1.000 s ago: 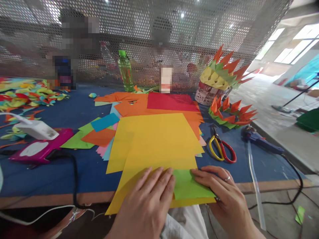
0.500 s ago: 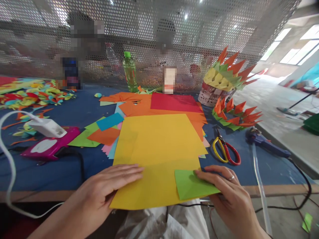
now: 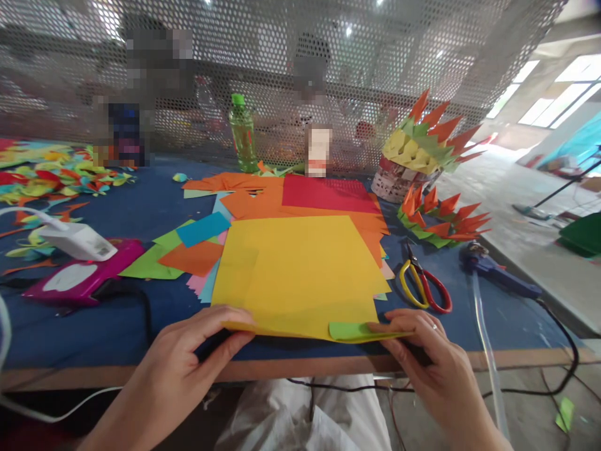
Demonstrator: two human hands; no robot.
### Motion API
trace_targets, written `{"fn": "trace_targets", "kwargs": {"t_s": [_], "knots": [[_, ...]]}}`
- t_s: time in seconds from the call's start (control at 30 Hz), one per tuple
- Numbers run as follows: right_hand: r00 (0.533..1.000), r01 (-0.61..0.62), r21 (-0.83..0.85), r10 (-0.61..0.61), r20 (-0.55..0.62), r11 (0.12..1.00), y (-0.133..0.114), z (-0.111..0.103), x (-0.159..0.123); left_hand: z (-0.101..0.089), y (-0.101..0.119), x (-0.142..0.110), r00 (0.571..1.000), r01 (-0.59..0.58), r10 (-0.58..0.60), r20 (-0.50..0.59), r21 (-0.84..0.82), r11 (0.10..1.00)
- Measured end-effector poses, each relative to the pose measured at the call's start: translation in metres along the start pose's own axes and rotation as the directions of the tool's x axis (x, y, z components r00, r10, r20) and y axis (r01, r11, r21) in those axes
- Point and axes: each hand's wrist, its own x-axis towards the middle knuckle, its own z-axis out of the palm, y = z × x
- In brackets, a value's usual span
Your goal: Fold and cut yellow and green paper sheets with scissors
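Since the earlier frames, the near edge of the yellow sheet (image 3: 300, 269) has come up and curls back toward the bench (image 3: 300, 368), and my left hand (image 3: 188, 354) has gone from lying flat on it to pinching its near left corner. Fingers of this hand are closed, with the thumb below. With my right hand (image 3: 434, 357) I grip the near right corner together with the green paper (image 3: 350, 331), fingers above and thumb below; a ring shows on one finger.

The yellow sheet spreads over the middle of the bench, its raised edge close to the bench's near edge. Beyond it lie orange paper (image 3: 248, 203) and red paper (image 3: 328, 194); blue paper (image 3: 203, 229) sits on other sheets just to the left. Toward the left edge I see a magenta box (image 3: 94, 282) with a white charger (image 3: 84, 241) on it, and coloured scraps (image 3: 61, 175) nearer the far left corner.

A bottle (image 3: 244, 141) stands by the far edge, against the mesh (image 3: 263, 62). At the far right corner are a paper crown (image 3: 413, 147) and, in front, a spiky ring (image 3: 427, 235). Scissors (image 3: 415, 263) lie right of the yellow sheet, then the glue gun (image 3: 504, 275).
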Motion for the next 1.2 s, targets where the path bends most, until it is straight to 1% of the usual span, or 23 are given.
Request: {"fn": "trace_targets", "kwargs": {"t_s": [0.1,0.2,0.37,0.57,0.7,0.8,0.87,0.97,1.03,1.2], "knots": [[0.999,-0.044,0.004,0.044,-0.031,0.999,-0.003,0.002,0.002,0.003,0.0,-0.002,0.998,0.0,0.004,-0.065,0.051,0.999],[0.995,-0.091,-0.005,0.091,-0.033,0.996,-0.008,0.002,0.005,0.007,0.003,0.0,0.993,0.012,0.0,-0.119,0.1,0.995],[0.987,-0.153,-0.009,0.153,-0.046,0.988,-0.013,0.005,0.016,0.018,0.005,0.005,0.978,0.08,-0.043,-0.203,0.178,0.981],[0.966,-0.257,-0.04,0.256,-0.034,0.966,-0.017,0.014,0.03,0.027,0.008,0.008,0.97,0.163,-0.098,-0.222,0.295,0.942],[0.958,-0.287,-0.062,0.285,-0.039,0.956,-0.021,0.016,0.034,0.032,0.01,0.008,0.961,0.205,-0.121,-0.247,0.348,0.915],[0.952,-0.305,-0.079,0.302,-0.039,0.949,-0.022,0.016,0.036,0.035,0.01,0.009,0.965,0.172,-0.071,-0.254,0.403,0.899],[0.947,-0.322,-0.086,0.32,-0.036,0.943,-0.023,0.016,0.037,0.036,0.01,0.011,0.968,0.121,-0.001,-0.249,0.466,0.876],[0.941,-0.337,-0.114,0.336,-0.031,0.935,-0.023,0.019,0.04,0.035,0.009,0.013,0.973,0.05,0.083,-0.214,0.547,0.836],[0.943,-0.331,-0.148,0.33,-0.035,0.932,-0.024,0.02,0.042,0.035,0.008,0.014,0.975,0.018,0.113,-0.189,0.579,0.815],[0.954,-0.3,-0.194,0.295,-0.053,0.934,-0.028,0.023,0.044,0.036,0.006,0.014,0.974,0.0,0.142,-0.177,0.626,0.78]]}}
